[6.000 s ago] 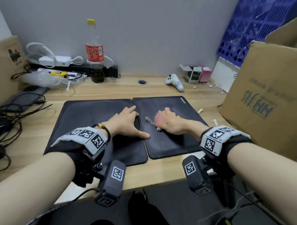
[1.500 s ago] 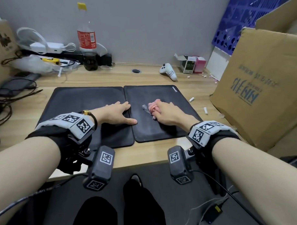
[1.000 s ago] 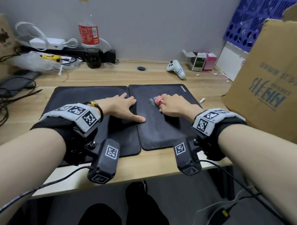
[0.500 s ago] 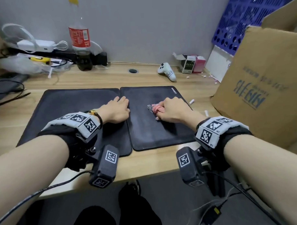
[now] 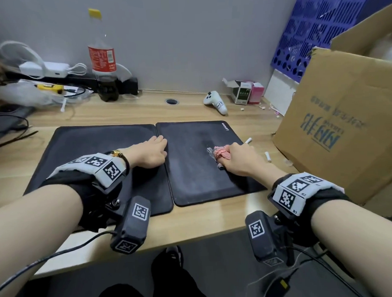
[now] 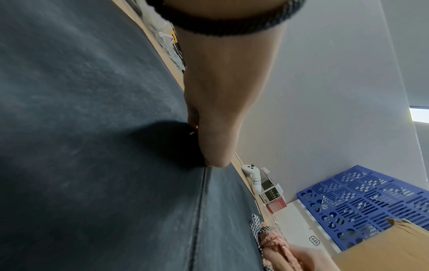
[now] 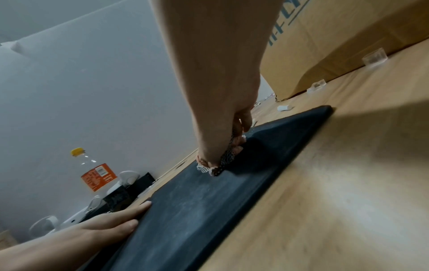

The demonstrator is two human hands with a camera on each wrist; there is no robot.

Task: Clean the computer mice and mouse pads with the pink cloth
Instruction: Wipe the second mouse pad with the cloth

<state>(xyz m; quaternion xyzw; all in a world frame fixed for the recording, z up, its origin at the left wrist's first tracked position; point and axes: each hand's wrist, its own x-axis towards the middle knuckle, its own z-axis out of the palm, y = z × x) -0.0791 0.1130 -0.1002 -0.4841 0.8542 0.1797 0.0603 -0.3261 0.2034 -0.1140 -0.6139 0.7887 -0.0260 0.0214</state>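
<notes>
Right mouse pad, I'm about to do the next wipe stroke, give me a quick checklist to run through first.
1. Pink cloth gripped by right hand: ok.
2. Cloth touching the right mouse pad: ok, bunched against its surface in the right wrist view.
3. Left hand steadying the pads: ok, fingers lie flat at the seam, on the left mouse pad.
4. Stroke path free of objects: ok, nothing else lies on the right pad.
5. Pad wiped clean: not ok, pale smears show near its middle.
6. Computer mice within reach: cannot tell, no mouse plainly in view.
</notes>
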